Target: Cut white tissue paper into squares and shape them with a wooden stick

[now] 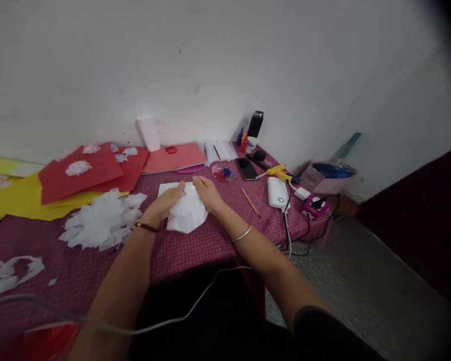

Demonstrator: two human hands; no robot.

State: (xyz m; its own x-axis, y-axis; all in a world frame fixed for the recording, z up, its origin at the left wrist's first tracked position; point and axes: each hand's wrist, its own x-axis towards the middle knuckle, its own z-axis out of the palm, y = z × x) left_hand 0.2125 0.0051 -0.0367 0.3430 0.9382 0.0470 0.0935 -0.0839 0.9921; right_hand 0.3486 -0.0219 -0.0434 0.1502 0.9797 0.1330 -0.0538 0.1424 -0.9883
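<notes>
A folded piece of thin white paper (188, 213) hangs between my two hands, over the front part of the checked tablecloth (195, 255). My left hand (166, 200) pinches its upper left side, and my right hand (207, 193) grips its upper right edge. Behind my left hand, a flat white sheet (165, 187) shows in part. To the left lies a heap of cut white paper pieces (99, 220) with jagged edges.
Red sheets (90, 183) with white paper flowers lie at the left on yellow sheets (18, 198). A pencil (250, 201), phone (246, 169), yellow glue gun (279, 172) and white power bank (278, 192) lie right. A white cable (173, 320) crosses in front of me.
</notes>
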